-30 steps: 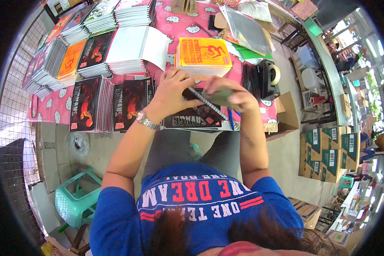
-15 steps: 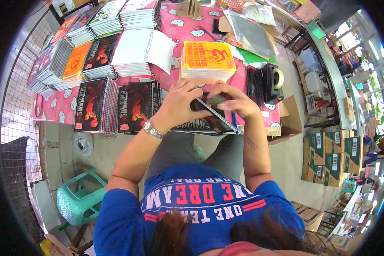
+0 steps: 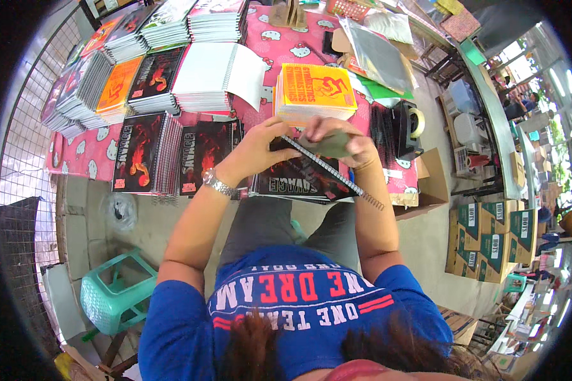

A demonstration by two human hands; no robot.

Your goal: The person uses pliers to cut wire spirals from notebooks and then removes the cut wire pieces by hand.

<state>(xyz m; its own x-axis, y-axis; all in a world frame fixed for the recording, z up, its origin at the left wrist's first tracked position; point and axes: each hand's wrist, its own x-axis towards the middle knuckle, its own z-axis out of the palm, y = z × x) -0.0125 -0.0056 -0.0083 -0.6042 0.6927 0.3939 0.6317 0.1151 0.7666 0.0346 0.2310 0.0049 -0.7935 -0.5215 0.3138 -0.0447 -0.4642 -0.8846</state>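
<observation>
Head view: left hand, with a metal wristwatch at its wrist, is holding the bound edge of a black-covered spiral notebook, thumb and fingers closing narrowly on it. The notebook is slanting across the near side of the table, above other black-covered books. A wire coil end is projecting past the notebook's lower corner and overlapping the right forearm. Right hand is gripping a flat grey-green piece between curled fingers; blur is obscuring its exact kind, and contact with the binding cannot be told. Just beyond the hands, an orange-covered stack is standing on the pink tablecloth. Black-covered notebooks are lying to the left. Dark coils are resting to the right, beside a black tape dispenser.
</observation>
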